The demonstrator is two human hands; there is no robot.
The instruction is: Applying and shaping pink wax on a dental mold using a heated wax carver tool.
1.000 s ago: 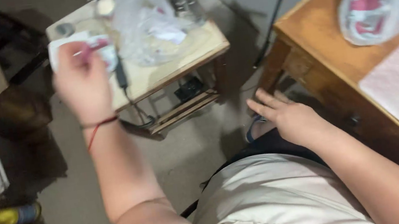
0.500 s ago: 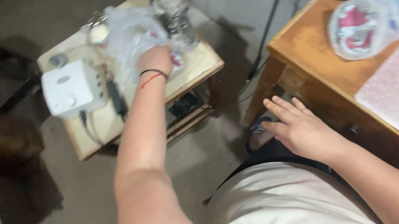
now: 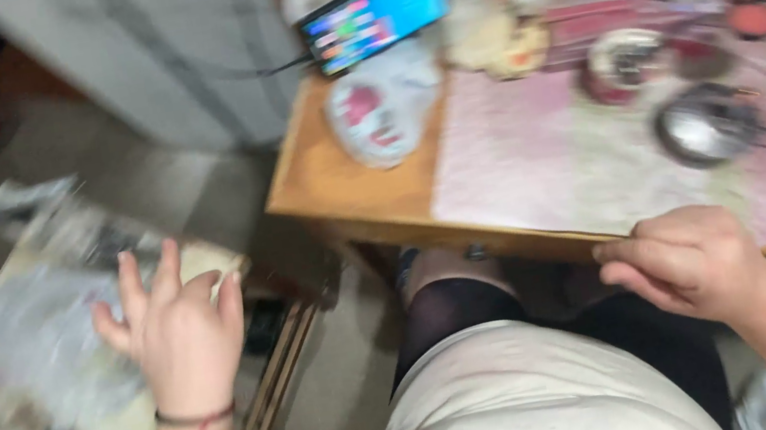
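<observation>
Left hand (image 3: 175,329) left bag, fingers spread | right hand (image 3: 688,260) curled on desk edge (image 3: 372,208) | phone (image 3: 375,12) beyond

Wooden desk (image 3: 338,186), pink mat (image 3: 515,150), seemingly.

desk (image 3: 349,190): smooth wood | mat (image 3: 535,152): matt pink cloth (blurred) | bowl (image 3: 699,129): shiny metal

Cluttered, blurry side table (image 3: 208,261) blocks left.
</observation>
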